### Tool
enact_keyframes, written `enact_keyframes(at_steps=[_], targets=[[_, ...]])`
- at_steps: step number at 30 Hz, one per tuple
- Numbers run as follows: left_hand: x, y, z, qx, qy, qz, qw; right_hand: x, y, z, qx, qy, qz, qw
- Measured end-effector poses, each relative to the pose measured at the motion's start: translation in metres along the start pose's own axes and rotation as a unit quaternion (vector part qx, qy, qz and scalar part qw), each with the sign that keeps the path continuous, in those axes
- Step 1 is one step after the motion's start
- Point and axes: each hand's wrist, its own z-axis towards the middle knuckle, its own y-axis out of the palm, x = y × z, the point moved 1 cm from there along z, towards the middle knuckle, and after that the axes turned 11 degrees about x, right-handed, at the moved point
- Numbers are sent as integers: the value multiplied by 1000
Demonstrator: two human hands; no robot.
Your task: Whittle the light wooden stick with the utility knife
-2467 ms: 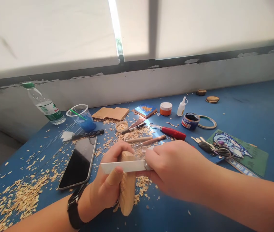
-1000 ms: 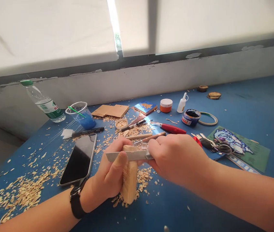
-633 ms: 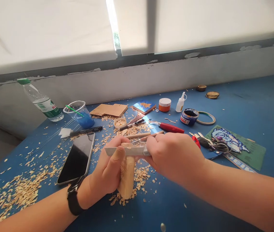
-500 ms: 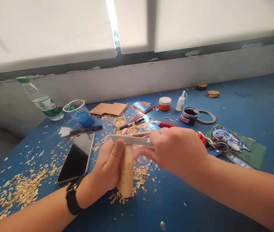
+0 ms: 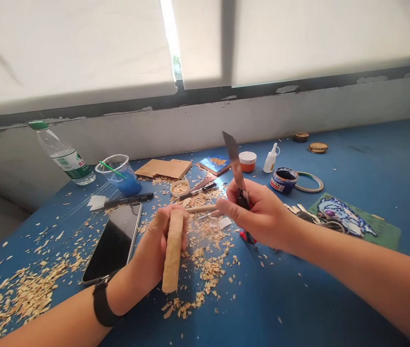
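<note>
My left hand (image 5: 154,250) is closed round a pale wooden block (image 5: 172,250), holding it upright above the blue table (image 5: 335,289). My right hand (image 5: 258,214) grips a red-handled utility knife (image 5: 237,173), its long blade pointing up and away from the block. The two hands are apart. Wood shavings (image 5: 205,260) lie on the table between and below them. A black watch (image 5: 101,306) is on my left wrist.
A phone (image 5: 112,241) lies left of my left hand. Behind are a water bottle (image 5: 63,154), a plastic cup with blue liquid (image 5: 120,174), a black marker (image 5: 128,199), wooden boards (image 5: 165,168), paint pots (image 5: 283,180), a glue bottle (image 5: 270,159), keys (image 5: 320,219) and a green mat (image 5: 356,217).
The blade was lying across the top of the block; my right hand has lifted the knife clear and turned its blade upward. My left hand has tilted the block slightly left.
</note>
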Motion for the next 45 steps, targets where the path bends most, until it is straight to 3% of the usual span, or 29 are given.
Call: enact_keyframes(at_steps=[6, 13, 17, 19, 22, 26, 32, 37, 45], targets=[[6, -4, -4, -8, -3, 53, 999, 11, 6, -3, 7, 12, 91, 996], [18, -10, -6, -73, -7, 122, 990, 9, 4, -7, -64, 27, 102, 992], [22, -8, -12, -92, -28, 136, 986, 12, 4, -9, -48, 31, 66, 996], [25, -7, -14, -63, 0, 196, 979, 10, 3, -9, -43, 20, 50, 998], [30, -4, -14, -9, 103, 311, 945, 6, 2, -9, -62, 25, 30, 997], [34, -5, -11, -3, 189, 369, 910, 4, 4, -10, -71, 50, 35, 996], [27, -10, -4, -44, 209, 413, 885, 9, 7, -11, -90, 116, 80, 986], [23, -13, 3, -47, 211, 430, 876, 17, 10, -16, -40, 180, 155, 971], [22, -13, 4, -46, 200, 430, 879, 22, 11, -14, -29, 189, 195, 962]])
